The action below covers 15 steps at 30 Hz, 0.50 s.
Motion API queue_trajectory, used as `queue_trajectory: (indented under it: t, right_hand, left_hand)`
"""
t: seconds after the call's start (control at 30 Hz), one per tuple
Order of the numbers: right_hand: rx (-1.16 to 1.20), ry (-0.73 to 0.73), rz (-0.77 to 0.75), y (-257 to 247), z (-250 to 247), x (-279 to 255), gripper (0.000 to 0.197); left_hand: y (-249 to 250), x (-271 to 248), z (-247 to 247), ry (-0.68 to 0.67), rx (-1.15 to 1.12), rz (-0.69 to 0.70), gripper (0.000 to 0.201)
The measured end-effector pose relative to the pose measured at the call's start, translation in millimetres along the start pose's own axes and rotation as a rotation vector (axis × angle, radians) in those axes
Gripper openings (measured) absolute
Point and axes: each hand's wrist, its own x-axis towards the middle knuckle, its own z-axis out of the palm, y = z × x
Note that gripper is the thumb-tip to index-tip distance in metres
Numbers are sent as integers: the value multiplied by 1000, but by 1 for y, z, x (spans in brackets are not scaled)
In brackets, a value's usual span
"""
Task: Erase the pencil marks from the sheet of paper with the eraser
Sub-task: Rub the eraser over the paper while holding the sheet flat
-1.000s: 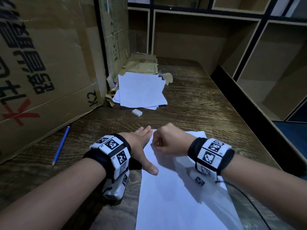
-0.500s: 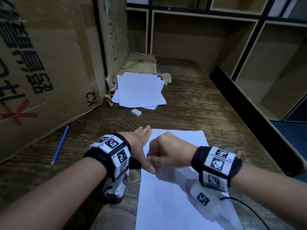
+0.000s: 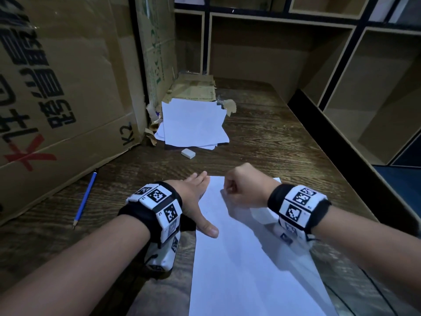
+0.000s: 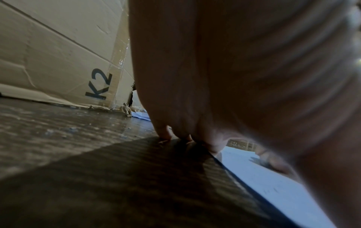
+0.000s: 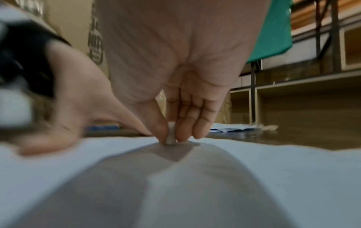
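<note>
Right hand [image 3: 245, 188], pinching eraser [image 5: 170, 134]: moved from beside left thumb, half a second ago, back toward far edge of sheet [image 3: 239, 258].

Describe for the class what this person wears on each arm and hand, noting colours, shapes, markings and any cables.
Both forearms are bare, with no sleeves. The left hand and right hand are ungloved. Each wrist carries a black band ringed with white square blocks printed with black coded markers. A white marked camera unit hangs under the left wrist. A thin black cable trails by the right forearm.

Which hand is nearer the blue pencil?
Left. The left hand lies flat at the sheet's left edge, just right of the blue pencil; the right hand is farther right, over the sheet.
</note>
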Motion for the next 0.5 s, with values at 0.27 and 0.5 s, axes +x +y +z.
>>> queue_trajectory:
  t: [0.27, 0.5]
  right_hand:
    - [1, -19, 50, 8, -11, 7, 16]
    - [20, -83, -40, -9, 3, -6, 15]
  left_hand:
    - [1, 1, -2, -9, -14, 7, 154]
    - [2, -2, 1, 52, -15, 29, 151]
